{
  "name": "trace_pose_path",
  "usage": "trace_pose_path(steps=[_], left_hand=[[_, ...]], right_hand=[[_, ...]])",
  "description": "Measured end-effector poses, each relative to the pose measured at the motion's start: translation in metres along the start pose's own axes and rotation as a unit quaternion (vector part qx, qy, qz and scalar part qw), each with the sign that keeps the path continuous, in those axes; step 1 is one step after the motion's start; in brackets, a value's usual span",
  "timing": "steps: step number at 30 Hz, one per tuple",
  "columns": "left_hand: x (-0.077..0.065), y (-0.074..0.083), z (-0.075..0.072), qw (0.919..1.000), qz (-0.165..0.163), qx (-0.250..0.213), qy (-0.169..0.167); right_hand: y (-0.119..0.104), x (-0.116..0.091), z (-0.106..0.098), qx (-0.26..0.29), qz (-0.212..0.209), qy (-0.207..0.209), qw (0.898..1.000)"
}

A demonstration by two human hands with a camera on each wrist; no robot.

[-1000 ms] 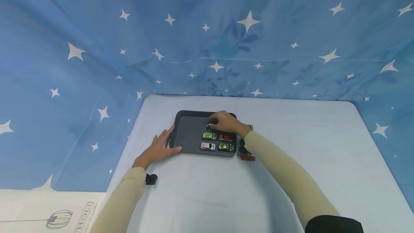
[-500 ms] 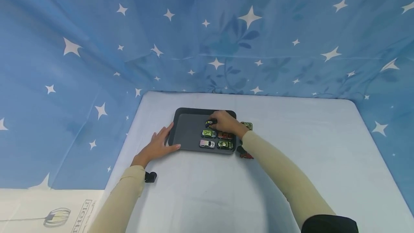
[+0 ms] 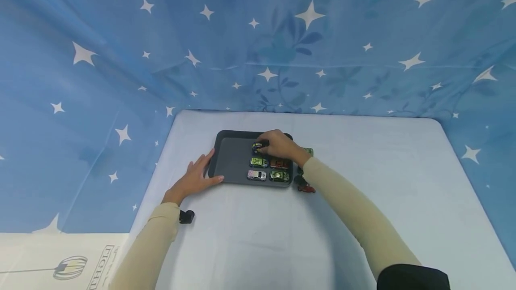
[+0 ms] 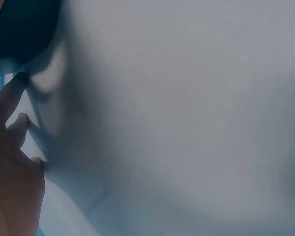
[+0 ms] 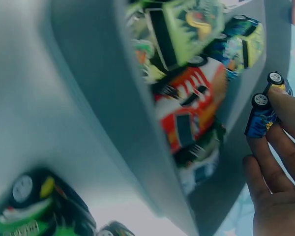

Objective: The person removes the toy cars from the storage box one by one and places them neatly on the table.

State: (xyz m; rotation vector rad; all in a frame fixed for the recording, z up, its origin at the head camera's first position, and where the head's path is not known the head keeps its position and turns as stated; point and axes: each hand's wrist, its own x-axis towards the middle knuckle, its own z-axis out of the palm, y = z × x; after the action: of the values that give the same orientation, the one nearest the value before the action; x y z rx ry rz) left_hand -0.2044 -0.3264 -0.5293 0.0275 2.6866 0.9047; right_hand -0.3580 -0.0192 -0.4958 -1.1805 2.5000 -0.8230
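In the head view, my right hand (image 3: 280,144) pinches a small dark blue toy car (image 3: 256,148) between thumb and fingers over the back of the grey tray (image 3: 231,160). The right wrist view shows this blue toy car tilted, its black wheels facing the camera. Below it in the tray sit a lime-green toy car (image 3: 258,162), a red one (image 3: 279,164), a white one (image 3: 256,174) and a dark green one (image 3: 279,176). My left hand (image 3: 191,180) rests at the tray's left edge, fingers spread and straight; its wrist view shows mostly white cloth.
Right of the tray, partly behind my right forearm, lie more toy cars: a green one (image 3: 309,151), a red one (image 3: 307,189) and a black one (image 3: 300,180). A white cloth (image 3: 258,232) covers the table. Blue star-patterned fabric (image 3: 258,48) hangs behind.
The blue toy car in my right hand has turned and shifted slightly left over the tray. My left hand keeps its place on the tray edge. The head view has tipped slightly.
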Motion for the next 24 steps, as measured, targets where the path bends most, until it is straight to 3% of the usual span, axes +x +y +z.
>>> trace_pose_path(steps=[6, 24], left_hand=[[0.000, 0.003, 0.000, 1.0000, 0.005, 0.005, -0.003], [0.001, 0.002, 0.002, 0.9998, 0.016, 0.014, 0.001]], right_hand=[[-0.007, -0.008, -0.015, 0.035, -0.002, 0.017, 0.999], [0.009, -0.049, -0.048, 0.007, 0.026, 0.047, 0.999]])
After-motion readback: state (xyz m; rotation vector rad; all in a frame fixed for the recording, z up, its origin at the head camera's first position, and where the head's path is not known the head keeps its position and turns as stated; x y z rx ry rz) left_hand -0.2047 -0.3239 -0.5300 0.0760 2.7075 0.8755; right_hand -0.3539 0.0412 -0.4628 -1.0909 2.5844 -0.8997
